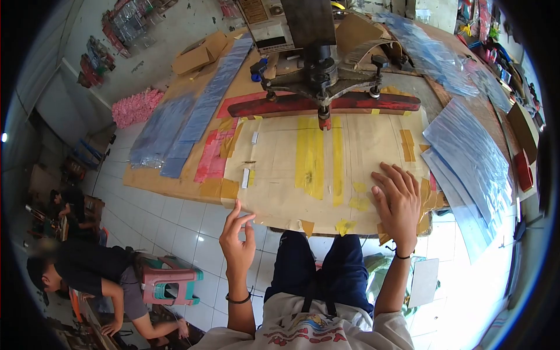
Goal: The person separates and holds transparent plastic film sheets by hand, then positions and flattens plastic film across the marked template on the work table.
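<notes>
My right hand point(399, 204) lies flat near the right front of a beige board point(274, 169), fingers spread. At the board's left front corner is my left hand point(238, 240), its index finger stretched up to the edge and its thumb apart; I make out nothing held in it. Strips of yellow tape point(310, 157) and brown tape point(407, 146) cross the board, and two small white blocks point(245, 178) sit along its left side. Beyond my hands, a long red bar point(356, 104) under a dark metal press head point(321, 73) spans the board's back edge.
Clear plastic sheets point(466, 157) hang over the table's right edge; more stacked plastic sheets point(166, 131) lie at left. A cardboard box point(201, 53) stands at the back. On the left, a person point(96, 271) bends beside a pink and green stool point(169, 281).
</notes>
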{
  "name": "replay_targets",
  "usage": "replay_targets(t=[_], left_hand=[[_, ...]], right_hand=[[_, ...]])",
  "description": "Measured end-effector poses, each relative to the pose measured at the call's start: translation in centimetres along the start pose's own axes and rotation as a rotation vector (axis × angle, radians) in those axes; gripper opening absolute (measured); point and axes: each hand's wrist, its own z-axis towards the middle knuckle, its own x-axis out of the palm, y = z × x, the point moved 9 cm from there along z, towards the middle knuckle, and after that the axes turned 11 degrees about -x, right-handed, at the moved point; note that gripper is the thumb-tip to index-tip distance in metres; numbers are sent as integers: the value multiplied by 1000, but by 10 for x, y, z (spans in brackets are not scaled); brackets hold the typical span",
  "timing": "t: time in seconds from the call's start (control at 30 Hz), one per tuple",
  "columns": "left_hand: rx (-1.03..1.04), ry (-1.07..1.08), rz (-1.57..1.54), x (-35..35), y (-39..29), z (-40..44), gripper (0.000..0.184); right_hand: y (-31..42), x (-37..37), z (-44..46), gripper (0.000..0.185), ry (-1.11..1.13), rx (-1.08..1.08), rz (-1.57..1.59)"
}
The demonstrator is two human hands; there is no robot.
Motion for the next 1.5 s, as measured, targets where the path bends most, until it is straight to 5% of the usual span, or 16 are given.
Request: replay_targets(t=[0.23, 0.47, 0.5, 0.53, 0.6, 0.67, 0.7, 0.83, 1.17, 1.5], left_hand=[[18, 56, -26, 11, 11, -9, 25], [-34, 66, -159, 53, 27, -45, 66], [-145, 221, -286, 83, 54, -57, 82], [-21, 216, -106, 101, 60, -70, 86], [-127, 445, 41, 144, 85, -104, 90], [-209, 852, 240, 201, 138, -168, 84], [-83, 842, 551, 208, 140, -193, 65], [-35, 740, 478, 208, 124, -184, 41], [-138, 890, 465, 253, 155, -150, 41], [-324, 833, 618, 266, 209, -139, 67]], right_hand=[[2, 1, 0, 23, -26, -1, -11], [3, 2, -1, 23, -35, -10, -20], [4, 2, -1, 23, -34, -13, -20], [5, 2, -2, 23, -32, -13, -18], [5, 2, -1, 23, -35, -14, -21], [6, 1, -2, 23, -40, -26, -9], [5, 0, -2, 22, -43, -26, -5], [6, -1, -1, 22, -55, -21, -20], [4, -2, -1, 18, -80, -12, -21], [0, 1, 0, 16, -75, 13, -22]])
